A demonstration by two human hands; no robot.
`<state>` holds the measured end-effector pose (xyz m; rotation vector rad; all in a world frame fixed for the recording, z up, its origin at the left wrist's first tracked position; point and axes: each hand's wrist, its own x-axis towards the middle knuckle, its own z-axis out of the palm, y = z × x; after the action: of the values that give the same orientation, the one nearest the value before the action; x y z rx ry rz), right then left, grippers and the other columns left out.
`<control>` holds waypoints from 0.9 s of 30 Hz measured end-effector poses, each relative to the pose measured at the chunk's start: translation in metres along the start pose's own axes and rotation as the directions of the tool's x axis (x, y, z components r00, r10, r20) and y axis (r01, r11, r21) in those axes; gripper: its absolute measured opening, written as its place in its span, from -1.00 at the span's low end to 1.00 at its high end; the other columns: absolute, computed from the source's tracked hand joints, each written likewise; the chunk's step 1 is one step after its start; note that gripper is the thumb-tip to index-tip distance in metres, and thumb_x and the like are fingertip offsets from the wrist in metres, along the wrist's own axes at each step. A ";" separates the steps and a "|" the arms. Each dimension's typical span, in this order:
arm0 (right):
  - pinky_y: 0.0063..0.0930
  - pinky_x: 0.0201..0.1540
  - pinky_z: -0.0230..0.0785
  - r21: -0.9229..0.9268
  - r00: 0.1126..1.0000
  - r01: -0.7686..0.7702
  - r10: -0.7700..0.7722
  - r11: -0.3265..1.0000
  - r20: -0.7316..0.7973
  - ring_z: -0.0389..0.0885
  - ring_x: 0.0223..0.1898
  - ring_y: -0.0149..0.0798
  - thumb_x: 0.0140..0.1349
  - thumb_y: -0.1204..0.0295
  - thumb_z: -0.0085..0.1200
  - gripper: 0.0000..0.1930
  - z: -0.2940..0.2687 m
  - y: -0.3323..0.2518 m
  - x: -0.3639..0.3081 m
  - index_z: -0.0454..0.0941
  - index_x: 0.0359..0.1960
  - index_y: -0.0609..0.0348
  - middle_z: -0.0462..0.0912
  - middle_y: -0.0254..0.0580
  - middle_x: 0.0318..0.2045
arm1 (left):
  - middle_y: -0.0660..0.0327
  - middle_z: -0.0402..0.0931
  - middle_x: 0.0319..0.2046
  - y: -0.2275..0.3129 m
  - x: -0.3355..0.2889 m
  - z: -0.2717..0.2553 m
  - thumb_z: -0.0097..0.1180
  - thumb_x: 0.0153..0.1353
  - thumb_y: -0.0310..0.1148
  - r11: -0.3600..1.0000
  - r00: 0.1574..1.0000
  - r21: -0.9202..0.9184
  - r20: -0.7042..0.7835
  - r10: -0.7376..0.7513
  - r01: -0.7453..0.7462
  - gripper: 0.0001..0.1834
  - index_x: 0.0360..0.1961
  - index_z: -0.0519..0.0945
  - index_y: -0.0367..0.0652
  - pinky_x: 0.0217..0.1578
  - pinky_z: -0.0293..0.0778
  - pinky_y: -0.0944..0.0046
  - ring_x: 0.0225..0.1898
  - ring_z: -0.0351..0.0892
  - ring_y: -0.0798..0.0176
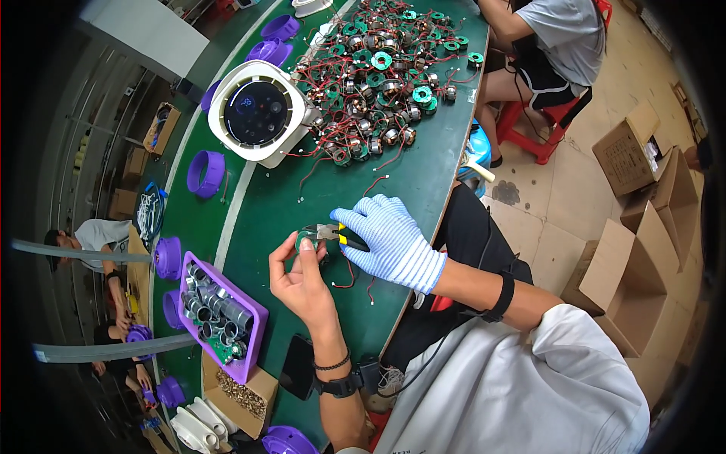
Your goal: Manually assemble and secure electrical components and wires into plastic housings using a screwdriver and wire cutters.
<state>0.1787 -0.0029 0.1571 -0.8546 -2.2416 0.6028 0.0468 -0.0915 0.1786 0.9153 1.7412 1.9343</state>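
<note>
My bare left hand pinches a small motor with a green round board between thumb and fingers, above the green table. In a blue-and-white striped glove, my right hand is closed around pliers with yellow and black handles. The metal jaws reach the motor's edge; whether they bite on it I cannot make out. Red wires trail over the table below my hands. Beyond them lies a big heap of similar motors with green boards and red wires.
A white round device with a black display stands left of the heap. Nearer are a purple tray of metal cylinders, a cardboard box of small brass-coloured parts and a phone. Purple rings line the left. Another person sits at far right.
</note>
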 end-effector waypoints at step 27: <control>-0.11 0.14 0.37 0.139 0.957 0.068 -0.025 0.988 -0.289 0.59 -0.02 0.00 0.21 0.26 0.33 -0.46 -0.020 0.032 0.003 0.59 0.24 0.07 0.66 -0.13 -0.09 | 0.34 0.64 -0.34 -0.019 0.040 -0.073 0.23 0.42 -0.37 0.864 0.989 0.499 0.083 -0.123 0.065 -0.74 0.00 0.70 -0.32 -0.29 0.37 0.45 -0.33 0.49 0.52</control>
<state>0.2043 0.0250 0.1524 -0.7594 -1.9247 0.5746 -0.0339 -0.1152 0.1673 1.0554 2.2146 1.3571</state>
